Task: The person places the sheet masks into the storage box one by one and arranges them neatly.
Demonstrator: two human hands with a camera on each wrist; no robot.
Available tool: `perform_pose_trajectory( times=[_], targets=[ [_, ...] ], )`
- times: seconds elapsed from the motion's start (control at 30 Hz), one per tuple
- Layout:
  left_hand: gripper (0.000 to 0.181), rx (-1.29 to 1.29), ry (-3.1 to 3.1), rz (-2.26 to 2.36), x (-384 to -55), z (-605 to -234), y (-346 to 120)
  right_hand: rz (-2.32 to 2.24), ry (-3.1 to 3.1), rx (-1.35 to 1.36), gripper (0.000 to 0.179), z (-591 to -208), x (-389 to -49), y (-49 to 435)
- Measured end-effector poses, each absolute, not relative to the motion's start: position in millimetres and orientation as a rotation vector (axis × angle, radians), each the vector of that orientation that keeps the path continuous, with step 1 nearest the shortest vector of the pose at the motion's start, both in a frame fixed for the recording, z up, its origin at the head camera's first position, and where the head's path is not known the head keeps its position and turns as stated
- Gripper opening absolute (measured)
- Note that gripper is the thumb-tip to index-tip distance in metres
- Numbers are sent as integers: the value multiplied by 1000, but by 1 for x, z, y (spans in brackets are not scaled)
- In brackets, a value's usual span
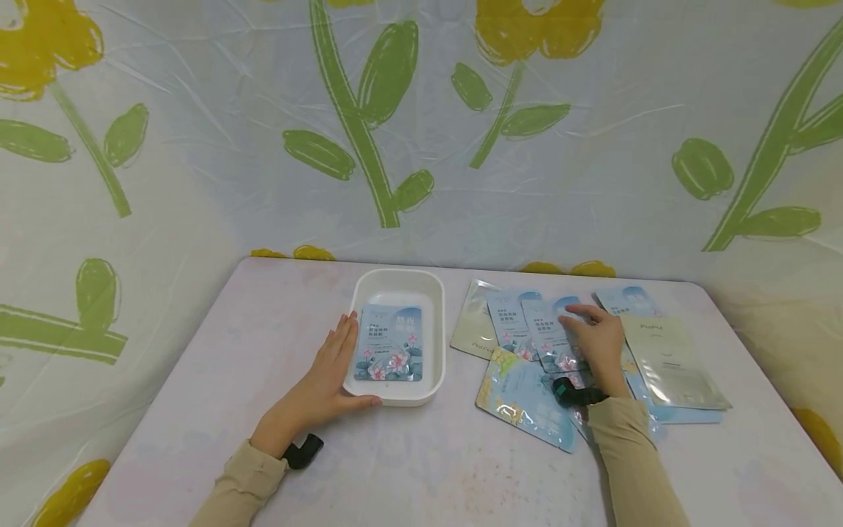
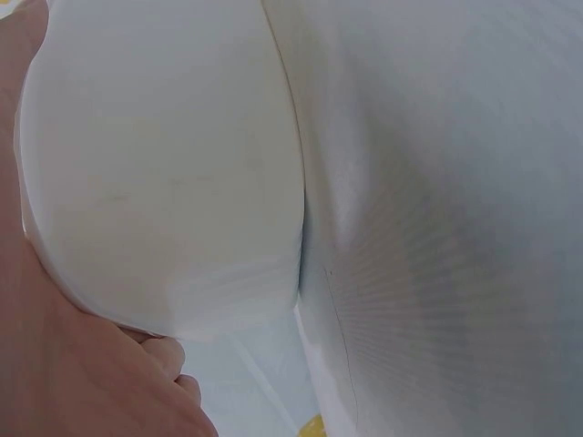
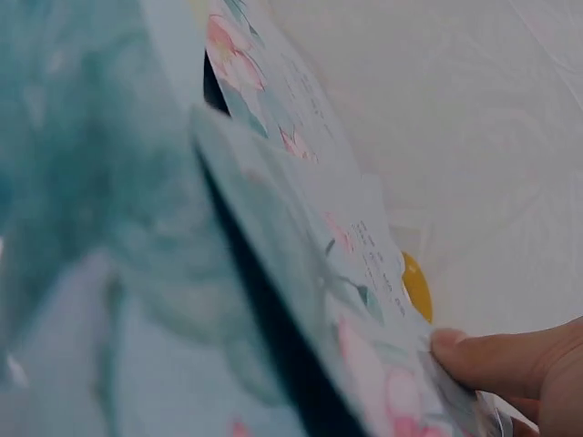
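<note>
A white plastic tray [image 1: 431, 293] stands on the table, with one blue face-mask sachet [image 1: 391, 344] lying in it, printed with pink flowers. My left hand [image 1: 323, 380] rests against the tray's left side, fingers straight along the wall and thumb at the front corner. The left wrist view shows the tray's outer wall [image 2: 164, 164] close up. On the right, my right hand [image 1: 599, 340] pinches the right edge of another blue flowered sachet [image 1: 552, 329] between thumb and fingers. Its thumb [image 3: 483, 360] presses on the sachet edge in the right wrist view.
Around my right hand lie more sachets: a pale gold one [image 1: 476, 322], a blue one [image 1: 507, 311], a blue-and-yellow one [image 1: 523, 399], and a greenish-gold one [image 1: 675, 362] overlapping others. A flower-patterned curtain [image 1: 421, 132] hangs behind the table [image 1: 408, 468].
</note>
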State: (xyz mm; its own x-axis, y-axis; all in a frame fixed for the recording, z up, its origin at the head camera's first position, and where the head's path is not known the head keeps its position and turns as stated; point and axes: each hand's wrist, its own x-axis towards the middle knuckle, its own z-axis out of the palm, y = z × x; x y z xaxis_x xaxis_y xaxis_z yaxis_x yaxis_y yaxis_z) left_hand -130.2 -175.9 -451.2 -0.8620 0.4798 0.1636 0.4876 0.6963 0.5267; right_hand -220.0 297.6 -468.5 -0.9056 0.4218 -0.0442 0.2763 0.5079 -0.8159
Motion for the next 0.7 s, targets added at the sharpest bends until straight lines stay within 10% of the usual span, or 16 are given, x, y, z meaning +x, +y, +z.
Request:
perform_pose_trajectory(
  times=[0.7],
  targets=[
    [128, -814, -2875, -906, -129, -451, -177, 2055, -2063, -640, 38, -453, -223, 298]
  ],
)
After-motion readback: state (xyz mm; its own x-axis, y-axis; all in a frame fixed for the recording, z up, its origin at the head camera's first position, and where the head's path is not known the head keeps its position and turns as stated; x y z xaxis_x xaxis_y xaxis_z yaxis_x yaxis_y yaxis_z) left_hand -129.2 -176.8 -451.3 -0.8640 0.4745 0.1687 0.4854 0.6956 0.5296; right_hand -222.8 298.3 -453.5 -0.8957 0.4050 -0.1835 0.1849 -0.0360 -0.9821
